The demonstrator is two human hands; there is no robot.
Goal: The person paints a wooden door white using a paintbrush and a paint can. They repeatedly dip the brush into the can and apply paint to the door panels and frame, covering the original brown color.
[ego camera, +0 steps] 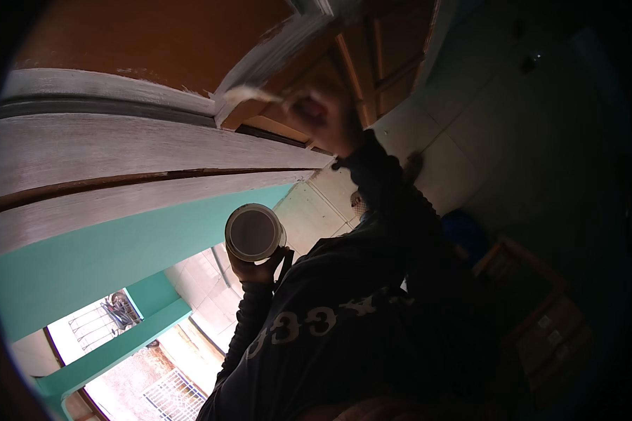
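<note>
In my left hand (255,269) is a round paint can (254,231), seen from above with greyish paint inside. My fingers wrap its lower side. My right hand (321,113), blurred, grips a paintbrush (250,94) with pale bristles. The bristles are at the edge of a brown wooden door (152,39), where whitish paint streaks cover the border strip (274,50). Whether the bristles touch the wood cannot be told. Below the brush runs a door frame (110,147) coated in streaky whitish paint, with a brown gap along it.
A turquoise wall (110,247) adjoins the frame. Pale floor tiles (310,210) lie under me. Wooden furniture (537,310) and a blue object (463,234) stand in shadow at right. At lower left, an opening shows a motorcycle (120,313) and a metal gate (176,397).
</note>
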